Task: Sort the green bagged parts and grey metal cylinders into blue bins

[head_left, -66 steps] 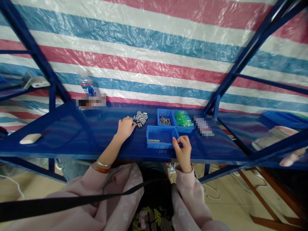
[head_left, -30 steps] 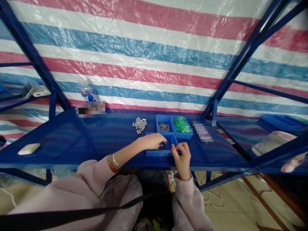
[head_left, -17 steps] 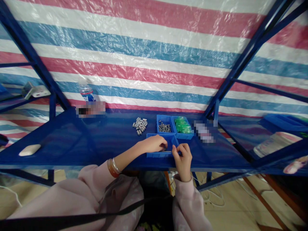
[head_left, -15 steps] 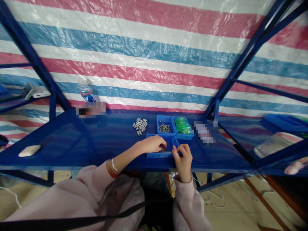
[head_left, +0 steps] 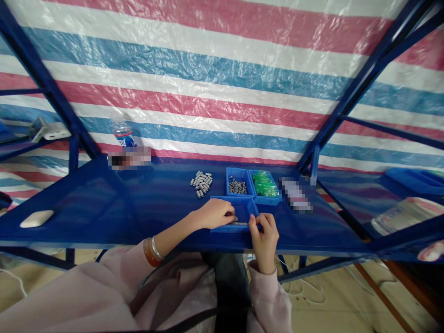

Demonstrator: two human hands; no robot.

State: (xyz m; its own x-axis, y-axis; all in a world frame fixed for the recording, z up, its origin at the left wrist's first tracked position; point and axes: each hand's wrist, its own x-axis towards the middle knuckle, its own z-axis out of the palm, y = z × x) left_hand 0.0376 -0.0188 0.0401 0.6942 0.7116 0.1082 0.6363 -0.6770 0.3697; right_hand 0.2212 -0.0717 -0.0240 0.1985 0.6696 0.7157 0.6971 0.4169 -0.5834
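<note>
My left hand [head_left: 217,212] reaches over the front blue bin [head_left: 227,229] from the left, its fingers pinched together. A small grey tip shows at those fingertips, too small to name. My right hand [head_left: 266,236] is closed, thumb against fingers, at the bin's right front corner; whatever it holds is hidden. Between the hands, a few small grey pieces [head_left: 242,224] show along the inside of the front wall. Behind stand a blue bin of small grey metal parts [head_left: 237,186] and another with green plastic packets [head_left: 264,184]. Left of them lies a pile of silver metal cylinders [head_left: 201,183].
A white mouse-shaped object [head_left: 37,218] lies at the left of the blue table [head_left: 156,199]. A water bottle [head_left: 124,135] stands at the back left. Blue metal posts [head_left: 343,106] flank the table, before a striped plastic sheet [head_left: 194,78].
My left hand has shifted slightly left and down, and more of the grey pieces in the front bin now show. My right hand stays at the corner. The view has tilted slightly.
</note>
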